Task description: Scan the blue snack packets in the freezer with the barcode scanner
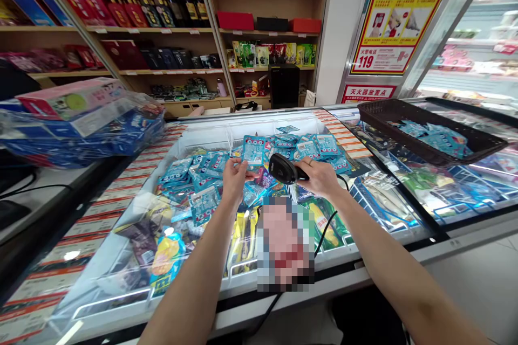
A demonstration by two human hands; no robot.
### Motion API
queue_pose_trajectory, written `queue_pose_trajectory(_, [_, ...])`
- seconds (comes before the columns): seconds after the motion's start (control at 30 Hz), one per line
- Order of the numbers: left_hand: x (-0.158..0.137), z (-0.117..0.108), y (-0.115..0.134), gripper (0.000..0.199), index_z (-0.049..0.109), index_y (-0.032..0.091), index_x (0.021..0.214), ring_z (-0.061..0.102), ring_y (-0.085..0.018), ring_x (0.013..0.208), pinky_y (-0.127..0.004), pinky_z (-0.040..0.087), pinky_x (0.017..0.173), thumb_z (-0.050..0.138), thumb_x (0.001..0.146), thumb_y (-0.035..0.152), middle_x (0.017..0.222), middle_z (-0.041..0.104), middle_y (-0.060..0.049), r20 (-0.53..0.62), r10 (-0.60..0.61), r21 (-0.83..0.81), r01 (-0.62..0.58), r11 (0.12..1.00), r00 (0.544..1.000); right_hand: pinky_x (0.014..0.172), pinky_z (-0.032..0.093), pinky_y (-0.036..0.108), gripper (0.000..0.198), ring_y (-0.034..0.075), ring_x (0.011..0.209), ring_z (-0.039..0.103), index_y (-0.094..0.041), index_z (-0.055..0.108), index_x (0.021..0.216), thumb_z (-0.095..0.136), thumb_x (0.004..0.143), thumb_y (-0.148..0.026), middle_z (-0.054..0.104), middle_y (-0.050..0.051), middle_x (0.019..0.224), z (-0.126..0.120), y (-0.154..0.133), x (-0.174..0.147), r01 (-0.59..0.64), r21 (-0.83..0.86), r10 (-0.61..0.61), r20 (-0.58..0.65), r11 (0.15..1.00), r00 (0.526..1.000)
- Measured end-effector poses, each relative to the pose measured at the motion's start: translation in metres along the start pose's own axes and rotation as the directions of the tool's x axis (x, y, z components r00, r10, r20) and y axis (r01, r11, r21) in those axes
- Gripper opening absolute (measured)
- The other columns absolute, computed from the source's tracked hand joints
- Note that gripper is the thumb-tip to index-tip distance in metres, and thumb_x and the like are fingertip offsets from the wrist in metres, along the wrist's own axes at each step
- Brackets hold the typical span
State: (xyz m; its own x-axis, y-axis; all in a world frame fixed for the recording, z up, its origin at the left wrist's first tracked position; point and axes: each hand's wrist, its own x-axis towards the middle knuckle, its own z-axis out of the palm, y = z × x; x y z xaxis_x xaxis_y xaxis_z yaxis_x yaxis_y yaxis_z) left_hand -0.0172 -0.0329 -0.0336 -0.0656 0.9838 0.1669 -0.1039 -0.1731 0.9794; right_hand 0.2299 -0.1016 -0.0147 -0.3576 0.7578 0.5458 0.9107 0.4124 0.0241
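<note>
My right hand [320, 177] grips a black barcode scanner [283, 169], its head turned left toward a small blue packet [254, 150]. That packet is pinched upright at its lower left corner by my left hand [238, 175], its printed side with a barcode facing me. Around both hands, many similar blue packets [204, 202] lie spread over the glass top of a chest freezer [210, 132]. A black cable [326, 233] runs from the scanner down past the freezer's front edge.
A dark brown tray [485, 143] with several blue packets stands on the right part of the freezer. Boxes wrapped in clear plastic [81, 124] are stacked at the left. Wooden shelves [162, 29] with goods stand behind. A pixelated patch covers part of the near glass.
</note>
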Motion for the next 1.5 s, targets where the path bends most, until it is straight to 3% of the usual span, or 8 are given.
queue_pose_trajectory(0.67, [0.003, 0.000, -0.005, 0.036, 0.038, 0.023, 0.095, 0.060, -0.013, 0.048, -0.022, 0.046, 0.045, 0.058, 0.074, 0.044, 0.057, 0.051, 0.009, -0.015, 0.010, -0.006, -0.010, 1.000, 1.000, 0.058, 0.033, 0.024, 0.035, 0.015, 0.078, 0.059, -0.021, 0.057, 0.111, 0.049, 0.086, -0.043, 0.063, 0.006, 0.104, 0.006, 0.000, 0.000, 0.040, 0.001, -0.040, -0.032, 0.999, 0.999])
queue_pose_trajectory(0.83, [0.002, 0.001, -0.003, 0.037, 0.038, 0.022, 0.098, 0.060, -0.015, 0.047, -0.025, 0.047, 0.045, 0.055, 0.076, 0.046, 0.056, 0.053, 0.007, -0.108, 0.052, 0.020, -0.050, 0.999, 0.993, 0.058, 0.033, 0.024, 0.034, 0.014, 0.077, 0.059, -0.021, 0.057, 0.111, 0.049, 0.086, -0.043, 0.062, 0.005, 0.104, 0.008, 0.001, -0.001, 0.052, -0.008, -0.053, -0.026, 0.999, 0.998])
queue_pose_trajectory(1.03, [0.000, -0.005, 0.010, 0.043, 0.040, 0.019, 0.108, 0.059, -0.016, 0.048, -0.028, 0.046, 0.045, 0.047, 0.081, 0.052, 0.062, 0.059, 0.001, -0.189, 0.262, 0.252, -0.211, 0.944, 0.946, 0.058, 0.032, 0.024, 0.034, 0.014, 0.076, 0.059, -0.022, 0.057, 0.111, 0.050, 0.085, -0.043, 0.063, 0.005, 0.103, 0.008, 0.001, -0.002, 0.037, -0.019, -0.037, -0.019, 0.999, 0.999])
queue_pose_trajectory(1.33, [0.009, -0.030, 0.013, 0.039, 0.045, 0.017, 0.107, 0.059, -0.014, 0.055, -0.026, 0.046, 0.052, 0.044, 0.083, 0.048, 0.074, 0.062, -0.002, -0.319, 0.410, 0.499, -0.216, 0.839, 0.854, 0.058, 0.032, 0.025, 0.034, 0.014, 0.077, 0.059, -0.024, 0.058, 0.111, 0.051, 0.084, -0.043, 0.063, 0.004, 0.102, 0.011, 0.003, -0.002, 0.015, -0.028, -0.014, 0.004, 0.999, 1.000])
queue_pose_trajectory(1.5, [0.011, -0.037, 0.013, 0.036, 0.052, 0.017, 0.104, 0.055, -0.015, 0.063, -0.031, 0.047, 0.068, 0.047, 0.082, 0.044, 0.074, 0.057, -0.002, -0.333, 0.504, 0.631, -0.209, 0.747, 0.797, 0.058, 0.032, 0.025, 0.036, 0.015, 0.078, 0.060, -0.024, 0.057, 0.113, 0.053, 0.082, -0.043, 0.063, 0.004, 0.103, 0.011, 0.004, -0.002, -0.001, -0.035, 0.003, 0.030, 0.999, 1.000])
